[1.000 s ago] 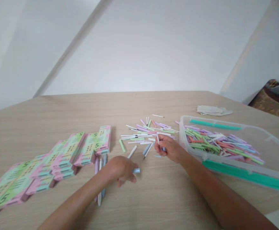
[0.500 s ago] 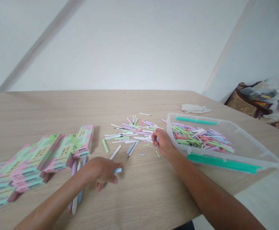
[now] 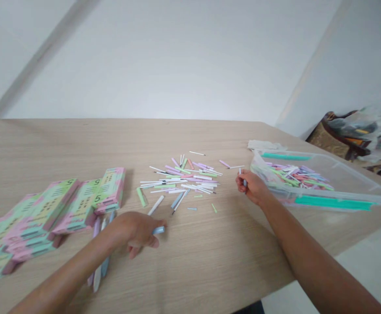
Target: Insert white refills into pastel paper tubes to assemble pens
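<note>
My left hand (image 3: 135, 230) rests on the wooden table (image 3: 190, 261), fingers curled round a light blue pen piece (image 3: 158, 230). Under my forearm lie a few assembled pens (image 3: 99, 261). My right hand (image 3: 251, 186) sits beside the near-left corner of a clear plastic tub (image 3: 347, 198), pinching a thin blue and white pen part (image 3: 243, 179). Between the hands spreads a loose pile of pastel pen parts and white refills (image 3: 185, 179).
Pink and green printed boxes (image 3: 62, 209) are stacked in an overlapping row at the left. The tub holds several coloured pen parts (image 3: 295, 174). A crumpled white cloth (image 3: 264, 145) lies behind it. The table's edge runs close at the lower right; bags sit beyond.
My right hand has moved right, from the loose pile to the tub's corner, and the tub has shifted right. My left hand has stayed put on the blue piece.
</note>
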Demonstrator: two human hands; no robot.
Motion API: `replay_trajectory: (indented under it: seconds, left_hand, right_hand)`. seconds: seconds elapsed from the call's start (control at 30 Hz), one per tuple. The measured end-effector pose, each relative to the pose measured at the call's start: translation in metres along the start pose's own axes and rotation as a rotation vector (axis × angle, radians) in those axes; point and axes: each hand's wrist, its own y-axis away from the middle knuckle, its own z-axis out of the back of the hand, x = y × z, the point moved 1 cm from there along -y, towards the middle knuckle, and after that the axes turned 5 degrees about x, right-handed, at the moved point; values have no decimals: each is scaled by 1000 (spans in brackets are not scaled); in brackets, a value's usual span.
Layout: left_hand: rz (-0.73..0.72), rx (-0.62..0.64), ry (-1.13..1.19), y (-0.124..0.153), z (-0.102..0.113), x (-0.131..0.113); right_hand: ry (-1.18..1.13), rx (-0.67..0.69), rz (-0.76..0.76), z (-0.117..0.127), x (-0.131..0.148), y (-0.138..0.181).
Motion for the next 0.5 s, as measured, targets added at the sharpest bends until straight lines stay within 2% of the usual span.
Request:
replay_trajectory:
  seconds: [0.1,0.2,0.3,0.4,0.5]
  left_hand:
    - [51,-23,-26,2,3,4]
    - [121,-48,-65,7,7,2]
    - [156,-50,-86,13,10,-3]
    - [154,-65,-89,18,10,-7]
    - [145,-63,-77,19,8,-7]
  right_hand:
    - [108,136,54,-42,15,8]
    - [586,396,332,-100,39,21]
    - [856,532,450,-149,52,32]
    - [991,584,472,-177,49,41]
    - [1030,575,462,-183,39,47]
